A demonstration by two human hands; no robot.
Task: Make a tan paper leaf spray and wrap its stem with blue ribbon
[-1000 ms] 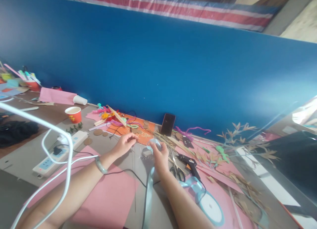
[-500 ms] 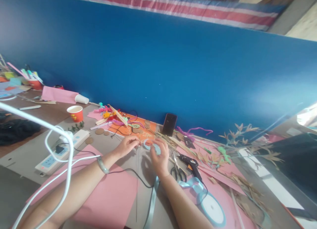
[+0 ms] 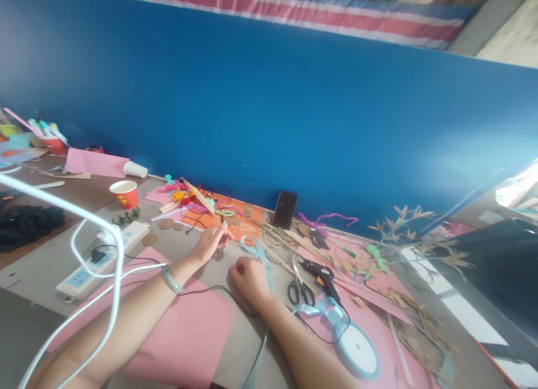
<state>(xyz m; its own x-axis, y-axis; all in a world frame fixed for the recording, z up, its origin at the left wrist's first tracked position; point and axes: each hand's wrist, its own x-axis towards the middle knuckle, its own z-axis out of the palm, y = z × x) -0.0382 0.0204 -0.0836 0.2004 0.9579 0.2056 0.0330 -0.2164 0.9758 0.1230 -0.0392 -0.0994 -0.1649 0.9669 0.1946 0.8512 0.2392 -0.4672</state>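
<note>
Curled inward over a cluttered grey worktable (image 3: 37, 274), the fingers of a person's right hand (image 3: 251, 279) hide whatever they may hold; whether they grip anything cannot be told. Light blue ribbon (image 3: 264, 255) loops just beyond that hand on the far side, and a strip of the same colour runs down the near side, beside the right forearm. To the left, the left hand (image 3: 211, 244), a pale bangle (image 3: 171, 281) at its wrist, is raised with bent fingers near an orange sheet (image 3: 251, 227); its grip, too, cannot be made out. A sheet of pink paper (image 3: 180, 333) lies under the left forearm. To the right of the right hand are dark-handled scissors (image 3: 297, 274) and a black glue gun (image 3: 323, 277), with a ribbon spool (image 3: 358, 348) nearer, on more pink paper. A phone (image 3: 285, 211) leans against the blue partition (image 3: 269, 97) at the far side. On the left stand a red-and-white paper cup (image 3: 127, 196) and, nearer, a white power strip (image 3: 126, 240).
</note>
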